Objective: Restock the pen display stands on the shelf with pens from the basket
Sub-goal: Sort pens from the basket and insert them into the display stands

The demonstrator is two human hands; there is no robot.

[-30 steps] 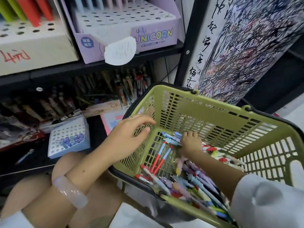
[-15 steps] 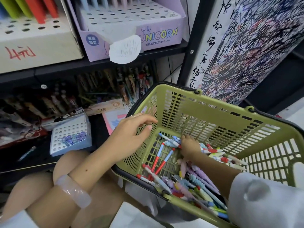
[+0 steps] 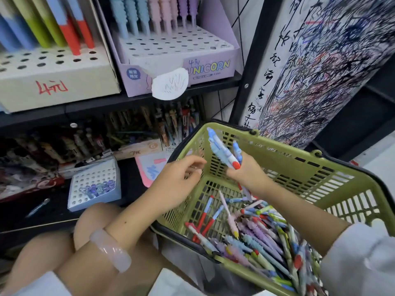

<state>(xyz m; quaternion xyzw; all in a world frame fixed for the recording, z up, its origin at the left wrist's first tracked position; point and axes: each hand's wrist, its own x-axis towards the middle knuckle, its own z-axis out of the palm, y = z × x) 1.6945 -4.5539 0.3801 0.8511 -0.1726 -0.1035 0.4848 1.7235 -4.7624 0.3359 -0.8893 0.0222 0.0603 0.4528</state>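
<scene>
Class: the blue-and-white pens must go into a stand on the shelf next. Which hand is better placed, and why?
The right hand. It already holds the blue-and-white pens, lifted above the basket. The left hand holds nothing, hovering by the basket's rim.

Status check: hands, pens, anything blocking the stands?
Right hand grips blue-and-white pens above the green basket. Left hand holds nothing, at basket rim. Unicorn stand holes open, nothing blocking.
</scene>
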